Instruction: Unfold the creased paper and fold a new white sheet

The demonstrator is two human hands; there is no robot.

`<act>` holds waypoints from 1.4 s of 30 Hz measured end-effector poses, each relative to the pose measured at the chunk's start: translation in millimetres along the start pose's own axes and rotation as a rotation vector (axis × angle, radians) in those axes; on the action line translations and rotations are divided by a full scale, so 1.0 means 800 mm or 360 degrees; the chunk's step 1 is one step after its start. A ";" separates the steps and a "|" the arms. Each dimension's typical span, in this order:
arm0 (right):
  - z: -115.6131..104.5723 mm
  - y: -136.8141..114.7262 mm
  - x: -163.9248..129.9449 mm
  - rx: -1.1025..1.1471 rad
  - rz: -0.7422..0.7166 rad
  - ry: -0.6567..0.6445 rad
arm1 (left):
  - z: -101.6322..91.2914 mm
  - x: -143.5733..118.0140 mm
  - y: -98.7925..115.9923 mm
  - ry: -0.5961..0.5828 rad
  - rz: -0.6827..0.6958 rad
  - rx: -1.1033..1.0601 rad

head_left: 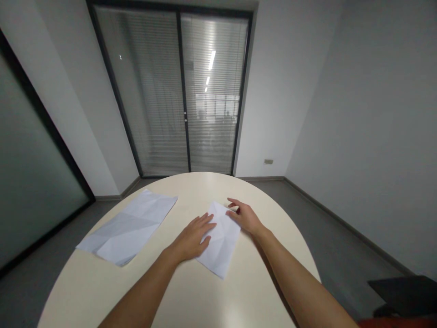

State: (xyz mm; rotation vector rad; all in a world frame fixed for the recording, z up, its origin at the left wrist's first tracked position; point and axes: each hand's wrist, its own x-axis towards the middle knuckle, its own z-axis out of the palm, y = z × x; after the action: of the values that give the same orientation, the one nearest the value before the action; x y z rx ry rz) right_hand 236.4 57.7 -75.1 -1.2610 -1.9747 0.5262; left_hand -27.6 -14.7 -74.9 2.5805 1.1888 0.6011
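On cream tbl [191, 300], smaller wht paper [222, 246], creased; L hand [194, 238] splayed atop, R hand [247, 219] fingers parted.

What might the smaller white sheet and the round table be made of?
The smaller white sheet looks like matte paper: thin, with visible creases. The round table has a smooth, cream, slightly glossy top, shown by the soft glare on it; perhaps laminate or painted wood.
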 end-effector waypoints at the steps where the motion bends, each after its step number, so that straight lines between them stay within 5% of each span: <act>1: 0.000 -0.007 -0.001 -0.0118 -0.0075 0.0051 | 0.003 0.000 0.002 -0.0041 -0.0049 0.0070; 4: 0.009 -0.037 -0.007 -0.0331 -0.0264 0.0090 | 0.005 0.003 0.003 0.0000 -0.0161 0.0241; 9: 0.042 -0.077 -0.025 -0.0424 -0.0281 -0.0272 | -0.008 0.011 0.013 0.0147 -0.0219 0.0577; 17: 0.050 -0.058 -0.029 -0.0442 -0.0486 -0.0710 | -0.002 0.005 -0.005 0.0048 -0.0195 0.0340; 23: 0.037 -0.044 -0.020 -0.0707 -0.0056 -0.0458 | 0.010 0.001 -0.016 0.0037 -0.0286 0.0456; 26: 0.031 -0.050 -0.018 -0.0721 -0.0116 -0.0303 | 0.017 0.002 -0.012 0.0167 -0.0439 0.0598; 32: 0.041 -0.068 -0.029 -0.0430 -0.0344 -0.0666 | 0.017 0.002 -0.014 0.0160 -0.0487 0.0614; 36: 0.047 -0.067 -0.032 -0.0491 -0.0249 -0.0845 | 0.018 0.001 -0.020 0.0043 -0.0524 0.0533; 42: 0.036 -0.053 -0.028 -0.0611 0.0021 -0.0819 | 0.021 0.003 -0.018 0.0091 -0.0645 0.0540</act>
State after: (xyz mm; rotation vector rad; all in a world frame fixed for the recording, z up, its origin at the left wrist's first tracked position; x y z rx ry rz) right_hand 194.8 20.4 -73.7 -1.4755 -2.5925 0.5318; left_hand -27.8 -4.1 -94.4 2.4689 1.9108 0.4134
